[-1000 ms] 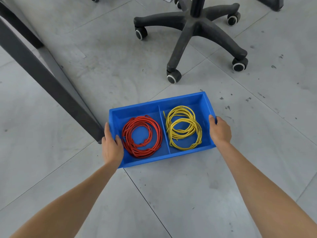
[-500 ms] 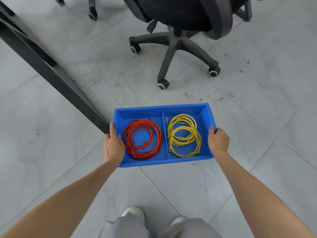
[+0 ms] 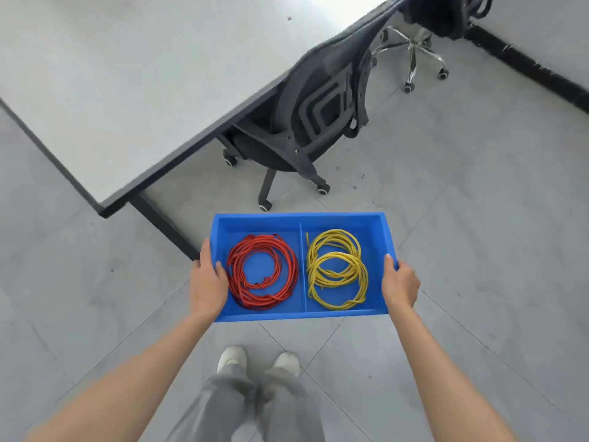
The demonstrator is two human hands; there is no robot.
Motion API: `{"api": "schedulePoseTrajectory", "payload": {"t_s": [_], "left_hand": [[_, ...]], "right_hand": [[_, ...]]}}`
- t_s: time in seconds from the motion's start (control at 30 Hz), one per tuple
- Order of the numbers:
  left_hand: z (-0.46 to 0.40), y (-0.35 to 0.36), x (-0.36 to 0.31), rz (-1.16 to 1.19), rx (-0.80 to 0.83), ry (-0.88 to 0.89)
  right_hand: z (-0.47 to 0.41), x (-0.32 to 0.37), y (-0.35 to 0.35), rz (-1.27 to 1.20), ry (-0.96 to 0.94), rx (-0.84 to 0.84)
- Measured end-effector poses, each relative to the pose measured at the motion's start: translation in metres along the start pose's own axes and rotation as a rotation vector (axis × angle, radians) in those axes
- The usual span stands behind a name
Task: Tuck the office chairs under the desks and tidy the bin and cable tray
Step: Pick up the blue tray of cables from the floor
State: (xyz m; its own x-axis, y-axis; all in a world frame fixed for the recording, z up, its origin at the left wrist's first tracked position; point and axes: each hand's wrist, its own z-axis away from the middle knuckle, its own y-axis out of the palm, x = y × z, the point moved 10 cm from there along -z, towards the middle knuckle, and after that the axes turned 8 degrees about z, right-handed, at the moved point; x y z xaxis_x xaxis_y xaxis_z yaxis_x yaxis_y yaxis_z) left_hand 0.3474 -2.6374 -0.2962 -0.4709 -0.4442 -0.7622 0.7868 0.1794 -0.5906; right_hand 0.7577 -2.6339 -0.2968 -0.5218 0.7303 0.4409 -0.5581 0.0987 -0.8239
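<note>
I hold a blue two-compartment cable tray [image 3: 299, 219] in the air in front of me. My left hand [image 3: 205, 283] grips its left end, thumb over the rim. My right hand [image 3: 400, 283] grips its right end. A coiled red cable [image 3: 263, 271] lies in the left compartment and a coiled yellow cable [image 3: 336, 269] in the right one. A black mesh office chair [image 3: 315, 100] stands beyond the tray, its seat tucked under the white desk [image 3: 127, 74]. A second chair [image 3: 414, 46] with a chrome base stands at the far right of the desk.
The desk's black leg [image 3: 162, 223] comes down just left of the tray. A dark skirting board [image 3: 529, 67] runs along the wall at right. My feet in white shoes [image 3: 258, 362] stand on the grey tiled floor below the tray.
I have stood up with the tray lifted off the floor. The view has risen and now takes in the desk top and the whole chair.
</note>
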Motion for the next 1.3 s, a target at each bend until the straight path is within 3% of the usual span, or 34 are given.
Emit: {"api": "schedulePoseTrajectory", "payload": {"t_s": [0.2, 0.4, 0.73, 0.93, 1.3], "left_hand": [[0.05, -0.07, -0.096, 0.06, -0.108, 0.087], [0.046, -0.126, -0.134, 0.115, -0.194, 0.132], [-0.07, -0.243, -0.149, 0.189, -0.46, 0.008], [-0.157, -0.301, -0.164, 0.199, -0.57, -0.006], [-0.255, -0.338, -0.132, 0.274, -0.738, -0.251]], "right_hand": [[0.046, 0.055, -0.126, -0.04, -0.047, -0.088], [0.059, 0.128, -0.16, -0.069, -0.177, -0.097], [0.053, 0.344, -0.098, -0.13, -0.483, 0.023], [0.036, 0.48, -0.049, -0.115, -0.553, 0.081], [0.006, 0.663, 0.063, 0.036, -0.7, 0.276]]}}
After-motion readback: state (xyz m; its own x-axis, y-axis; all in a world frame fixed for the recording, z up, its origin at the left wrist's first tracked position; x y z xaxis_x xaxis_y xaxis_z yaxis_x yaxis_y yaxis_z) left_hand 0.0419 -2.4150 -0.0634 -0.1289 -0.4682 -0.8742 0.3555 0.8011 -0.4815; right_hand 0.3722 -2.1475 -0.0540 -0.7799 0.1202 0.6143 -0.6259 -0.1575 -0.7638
